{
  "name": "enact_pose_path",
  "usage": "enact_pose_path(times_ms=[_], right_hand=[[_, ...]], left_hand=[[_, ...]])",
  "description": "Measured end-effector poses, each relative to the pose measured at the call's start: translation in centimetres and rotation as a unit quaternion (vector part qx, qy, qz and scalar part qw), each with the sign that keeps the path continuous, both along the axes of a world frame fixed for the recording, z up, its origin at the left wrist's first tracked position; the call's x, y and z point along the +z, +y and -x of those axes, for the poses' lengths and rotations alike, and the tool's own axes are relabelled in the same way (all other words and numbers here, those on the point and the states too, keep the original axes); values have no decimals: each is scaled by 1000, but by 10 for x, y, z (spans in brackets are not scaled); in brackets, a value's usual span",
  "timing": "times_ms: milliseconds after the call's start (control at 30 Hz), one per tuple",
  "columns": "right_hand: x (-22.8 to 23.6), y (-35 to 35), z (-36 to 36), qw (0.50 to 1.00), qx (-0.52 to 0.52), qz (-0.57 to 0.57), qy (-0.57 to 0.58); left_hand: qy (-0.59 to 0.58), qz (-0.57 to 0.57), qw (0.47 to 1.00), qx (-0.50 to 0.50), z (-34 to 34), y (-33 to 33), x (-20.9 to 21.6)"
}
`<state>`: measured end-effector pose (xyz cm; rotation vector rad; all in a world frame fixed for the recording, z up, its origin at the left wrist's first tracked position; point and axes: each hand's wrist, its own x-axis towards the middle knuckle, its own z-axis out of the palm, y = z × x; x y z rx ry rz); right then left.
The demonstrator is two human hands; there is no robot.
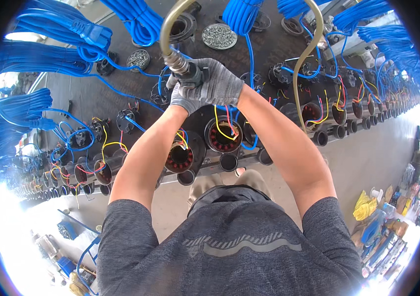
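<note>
My right hand (222, 84), in a grey knitted glove, is wrapped round a dark air tool (195, 75). A metal fitting (176, 63) joins the tool to a tan hose (169, 29). Close below and partly behind it, my left hand (185, 102), gloved alike, is closed; what its fingers hold is hidden. Both hands are over the near side of the dark bench (106, 96). Just nearer to me stands an open motor housing (224, 135) with red windings and yellow, red and blue wires. A second open housing (179, 157) is below my left wrist.
Rows of similar open housings (338, 114) run along the bench edge to both sides. Bundled blue cables (133, 19) hang along the far side. Two dishes of screws (219, 36) lie beyond my hands. The hose loops down on the right. Assorted goods (387, 222) are on the floor.
</note>
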<state>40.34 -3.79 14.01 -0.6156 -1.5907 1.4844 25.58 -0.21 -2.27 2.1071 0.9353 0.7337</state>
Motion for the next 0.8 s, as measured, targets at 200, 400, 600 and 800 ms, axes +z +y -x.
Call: enact_pose_path(times_ms=[200,400,600,800], right_hand=[[0,22,-15,984,-48,121,125],[-12,37,-18,993,-115,5,30],[-27,44,3,970,-237,-53,-6],[-12,39,-3,984,-177,-1,-10]], left_hand=[[355,-189,915,3,9,15,26],[290,-21,956,-41,13,30,22],[305,-68,949,-41,10,26,24],[384,5,921,-70,8,33,33]])
